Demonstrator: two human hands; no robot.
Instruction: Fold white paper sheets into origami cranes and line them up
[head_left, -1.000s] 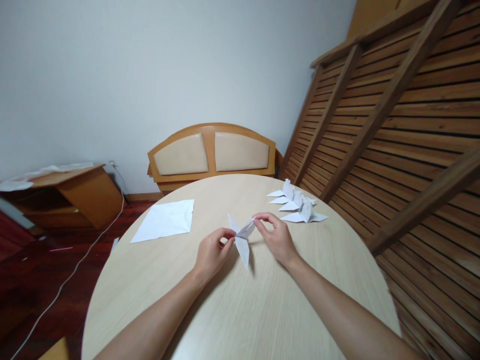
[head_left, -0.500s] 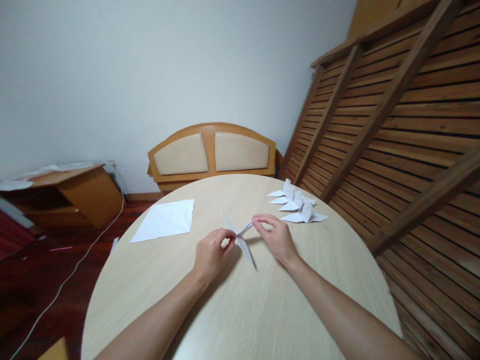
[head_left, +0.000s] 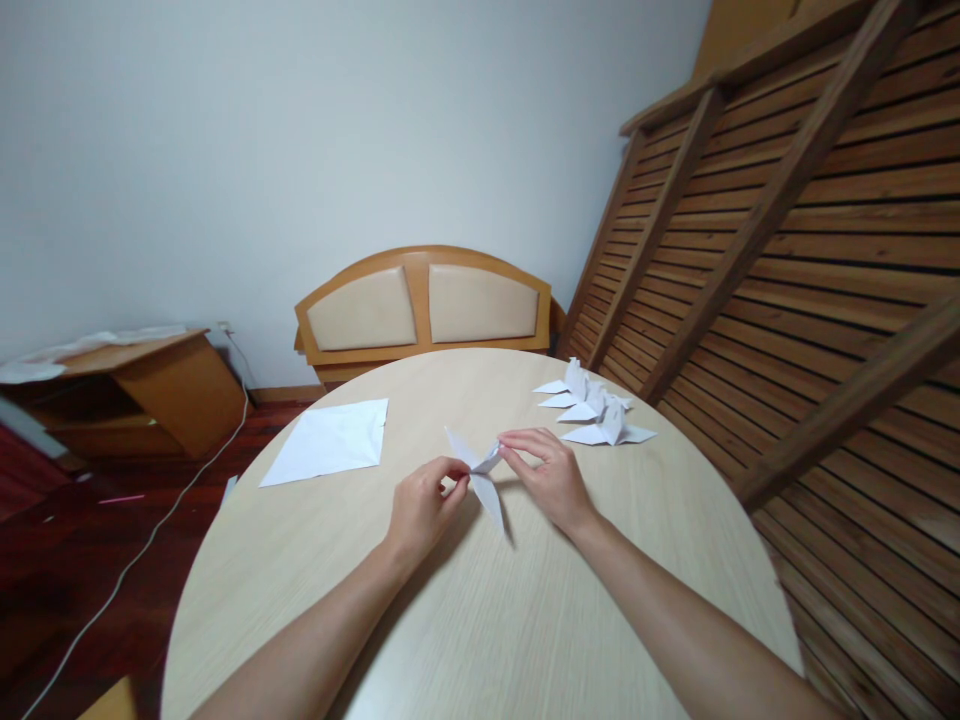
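Observation:
Between my two hands is a white origami crane (head_left: 487,492), its wings spread toward and away from me, just above the table. My left hand (head_left: 426,503) pinches one end of it between thumb and fingers. On the other side, my right hand (head_left: 549,475) is closed on the opposite folded tip. The fingertips hide both pinched ends. Several finished-looking paper cranes (head_left: 611,425) stand in a row beyond my right hand. White paper sheets (head_left: 330,442) lie flat on the table to the left.
The round wooden table (head_left: 465,620) fills the foreground. A slatted wooden panel (head_left: 825,300) leans along the right side. Behind the table stands a padded headboard (head_left: 424,300). On the left are a low desk (head_left: 172,390) and a white cable (head_left: 150,535) along the floor.
My right fingertips have moved slightly left, toward my left hand, with the tip they hold. The crane's wings have tilted and look broader. My left hand has barely moved.

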